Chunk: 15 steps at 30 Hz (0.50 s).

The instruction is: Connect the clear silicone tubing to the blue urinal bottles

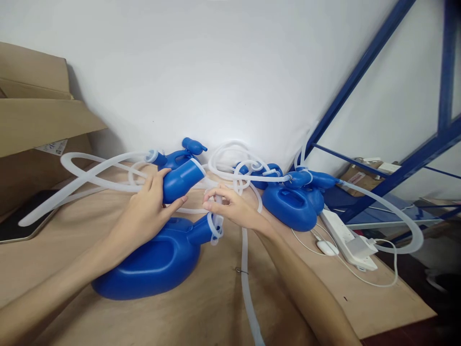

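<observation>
Near the front left of the table lies a blue plastic urinal bottle (154, 271) with a moulded handle, its neck pointing right. My left hand (153, 204) is wrapped round a blue funnel-shaped cup (182, 180) with a pale rim, held tilted above the bottle. Just over the bottle's mouth is my right hand (230, 204), thumb and forefinger pinched at a translucent plastic cap (216, 226) that hangs by the neck. My fingers partly hide this cap, so its exact fastening cannot be made out.
More blue bottles (290, 206) with coiled translucent hoses (230, 154) stand along the wall. A white power strip (347, 238) with cables lies on the right. Cardboard boxes (32, 105) and a dark tablet (29, 228) are at left; a blue metal rack (360, 62) rises at right.
</observation>
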Tool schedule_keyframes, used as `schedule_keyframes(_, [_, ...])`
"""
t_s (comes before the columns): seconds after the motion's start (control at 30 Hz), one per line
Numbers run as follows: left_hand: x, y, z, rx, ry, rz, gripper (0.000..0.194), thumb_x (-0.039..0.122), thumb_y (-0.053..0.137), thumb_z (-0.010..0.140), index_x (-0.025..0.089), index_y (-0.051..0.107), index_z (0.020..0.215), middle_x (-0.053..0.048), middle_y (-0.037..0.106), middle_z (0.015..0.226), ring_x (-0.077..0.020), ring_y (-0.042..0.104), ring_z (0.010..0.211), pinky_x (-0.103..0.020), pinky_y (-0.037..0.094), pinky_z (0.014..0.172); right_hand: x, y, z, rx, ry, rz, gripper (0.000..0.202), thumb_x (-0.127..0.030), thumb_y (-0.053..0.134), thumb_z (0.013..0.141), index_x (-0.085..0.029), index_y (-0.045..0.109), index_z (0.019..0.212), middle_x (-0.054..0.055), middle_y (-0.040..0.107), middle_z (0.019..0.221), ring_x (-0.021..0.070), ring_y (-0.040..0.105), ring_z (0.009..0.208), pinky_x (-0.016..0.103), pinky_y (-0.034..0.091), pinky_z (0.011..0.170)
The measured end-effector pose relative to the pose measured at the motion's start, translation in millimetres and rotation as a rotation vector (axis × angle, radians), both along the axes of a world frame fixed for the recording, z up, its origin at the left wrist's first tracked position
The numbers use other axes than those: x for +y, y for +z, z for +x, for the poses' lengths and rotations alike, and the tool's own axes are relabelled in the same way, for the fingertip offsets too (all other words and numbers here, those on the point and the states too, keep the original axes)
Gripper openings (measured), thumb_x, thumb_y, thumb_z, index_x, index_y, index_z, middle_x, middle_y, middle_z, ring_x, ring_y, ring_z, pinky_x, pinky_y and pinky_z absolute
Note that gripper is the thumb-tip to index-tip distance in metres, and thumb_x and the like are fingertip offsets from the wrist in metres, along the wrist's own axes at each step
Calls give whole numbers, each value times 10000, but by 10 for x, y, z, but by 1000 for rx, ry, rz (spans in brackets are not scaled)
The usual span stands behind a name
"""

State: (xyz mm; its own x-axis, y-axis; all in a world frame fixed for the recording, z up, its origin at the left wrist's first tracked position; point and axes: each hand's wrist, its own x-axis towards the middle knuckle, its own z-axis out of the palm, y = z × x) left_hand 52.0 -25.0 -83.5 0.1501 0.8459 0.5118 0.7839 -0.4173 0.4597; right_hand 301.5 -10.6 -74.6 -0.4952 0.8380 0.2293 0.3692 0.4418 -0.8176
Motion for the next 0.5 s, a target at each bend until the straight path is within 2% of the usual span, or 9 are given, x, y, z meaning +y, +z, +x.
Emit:
schedule_keyframes(0.07, [-2, -6, 2, 18, -3, -25, 714, 651, 504, 966, 174, 407, 1489, -194, 520, 1505, -450, 541, 1370, -606, 429, 1148, -56, -19, -23, -102, -49, 76, 375, -603, 588, 1011, -242, 678, 964, 11, 597, 1018, 195, 584, 974, 387, 497, 971])
schedule_keyframes(0.13, [-15, -5, 14, 32, 2, -30, 717, 651, 491, 972, 162, 401, 1489, -206, 514, 1520, -459, 544, 1368, -614, 434, 1139, -137, -40, -20, -174, -50, 94, 401, -602, 451, 1073, -253, 643, 1022, 18, 566, 1047, 209, 586, 1025, 435, 490, 1029])
schedule_keyframes(0.23, [-49, 4, 43, 28, 33, -24, 730, 659, 478, 971, 168, 380, 1502, -210, 495, 1550, -466, 564, 1348, -618, 475, 1091, -271, -111, 18, -249, -7, 116, 448, -614, 357, 1095, -278, 595, 1272, 93, 513, 1332, 277, 560, 1271, 520, 488, 1093])
schedule_keyframes(0.3, [-67, 9, 57, 20, 35, -31, 755, 678, 478, 964, 177, 362, 1516, -208, 496, 1556, -461, 592, 1314, -612, 502, 1057, -328, -179, 61, -293, 9, 276, 521, -624, 361, 1087, -290, 517, 1455, 152, 317, 1608, 376, 344, 1532, 633, 365, 1199])
schedule_keyframes(0.37, [-74, 11, 59, 17, 25, -38, 760, 687, 478, 962, 181, 362, 1516, -204, 515, 1540, -451, 611, 1289, -609, 504, 1054, -332, -238, 107, -359, 51, 507, 620, -650, 415, 1062, -291, 433, 1567, 157, 136, 1740, 444, 70, 1636, 726, 165, 1257])
schedule_keyframes(0.4, [-73, 10, 57, 18, 20, -38, 756, 687, 478, 963, 180, 368, 1512, -203, 525, 1528, -447, 614, 1284, -612, 496, 1065, -314, -260, 127, -396, 93, 608, 682, -672, 456, 1040, -283, 400, 1597, 158, 131, 1760, 451, 1, 1645, 742, 92, 1263])
schedule_keyframes(0.43, [-70, 8, 52, 19, 16, -37, 748, 684, 477, 964, 179, 375, 1505, -202, 534, 1517, -443, 615, 1284, -614, 485, 1078, -286, -276, 141, -428, 141, 687, 754, -698, 503, 1011, -265, 377, 1615, 168, 183, 1759, 445, -6, 1649, 738, 59, 1270])
schedule_keyframes(0.5, [-59, 3, 44, 20, 10, -35, 735, 679, 476, 966, 182, 382, 1498, -198, 548, 1498, -436, 610, 1291, -611, 463, 1105, -209, -300, 152, -447, 228, 798, 872, -748, 572, 949, -201, 387, 1602, 192, 370, 1693, 410, 114, 1650, 688, 89, 1298])
